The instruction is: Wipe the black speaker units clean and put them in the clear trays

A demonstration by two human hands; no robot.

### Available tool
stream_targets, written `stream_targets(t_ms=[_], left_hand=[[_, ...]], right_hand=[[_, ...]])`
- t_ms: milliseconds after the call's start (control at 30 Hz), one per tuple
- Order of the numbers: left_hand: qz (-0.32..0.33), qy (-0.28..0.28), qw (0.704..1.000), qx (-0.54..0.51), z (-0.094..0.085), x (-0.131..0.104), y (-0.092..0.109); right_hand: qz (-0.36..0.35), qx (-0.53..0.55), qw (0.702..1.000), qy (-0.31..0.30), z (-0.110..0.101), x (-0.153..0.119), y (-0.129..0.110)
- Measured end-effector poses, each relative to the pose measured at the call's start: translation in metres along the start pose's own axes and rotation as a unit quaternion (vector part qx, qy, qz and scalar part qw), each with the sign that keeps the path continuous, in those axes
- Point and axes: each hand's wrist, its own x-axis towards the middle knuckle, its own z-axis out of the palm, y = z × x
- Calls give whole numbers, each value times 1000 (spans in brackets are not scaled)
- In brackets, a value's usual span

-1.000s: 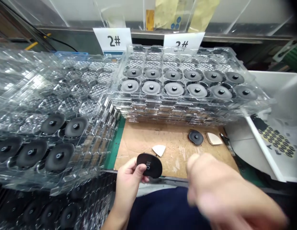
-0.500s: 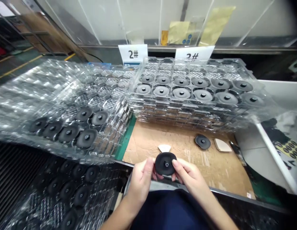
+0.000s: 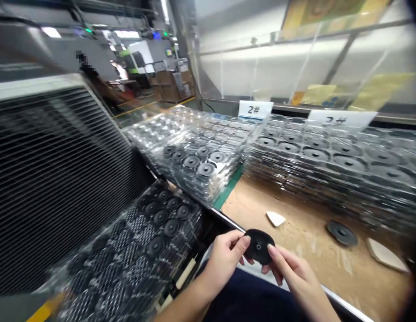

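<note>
Between my two hands is a black, rounded plastic part (image 3: 260, 247) with a small ring-shaped stub at its middle. My left hand (image 3: 228, 256) pinches its left edge, and my right hand (image 3: 290, 266) grips the right edge with the thumb on top. The part is held over the table's front edge, in front of my body. Beyond it on the cardboard (image 3: 308, 246) lie a small white wedge-shaped piece (image 3: 275, 218), a second black part (image 3: 342, 233) and a larger off-white pad (image 3: 385, 255).
Stacked clear trays (image 3: 295, 179) with black parts stand at the back right, another stack (image 3: 201, 179) left of them. Lower left, a further clear tray (image 3: 130, 241) holds black parts beside a ribbed black panel (image 3: 60, 179). A person (image 3: 94, 78) is in the far background.
The view has swung to the left, bringing the ribbed panel and lower tray further into sight. Both hands keep hold of the black part, which is tilted a little differently.
</note>
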Motion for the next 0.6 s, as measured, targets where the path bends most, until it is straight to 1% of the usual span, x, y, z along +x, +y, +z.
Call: stream_targets(t_ms=[33,67,100,133,200,233,267,333,367,400,467,533,600], left_hand=[[6,26,999,23,-9,-6,-4],[12,65,997,50,-23,-11,-9],[17,113,990,83,-40,-16,-15],[20,175,977,119,-62,-22,-21],[25,298,934,196,-115,-37,-34],[19,349,907,233,-143,-45,-41],[6,388,882,267,-170,-54,-49],[-27,431,842,325,-217,-68,-66],[-40,441,827,347,-234,-73,-75],[-51,442,817,366,-248,-75,-85],[-60,429,810,396,-263,-75,-104],[-56,416,804,421,-267,-74,-119],[-45,415,793,443,-262,-75,-126]], right_hand=[[-11,-20,1000,-12,4,-2,3],[-23,-37,999,-29,8,-4,6],[-33,-52,997,-50,10,-6,9],[-41,-65,994,-72,12,-7,13],[-47,-90,990,-99,13,-10,18],[-48,-101,988,-108,14,-11,20],[-50,-111,986,-112,14,-12,20],[-63,-130,984,-107,15,-14,18],[-73,-139,982,-104,17,-15,16],[-84,-147,980,-103,19,-15,13],[-102,-150,978,-99,24,-14,9],[-108,-142,978,-106,28,-13,5],[-105,-130,980,-108,29,-12,3]])
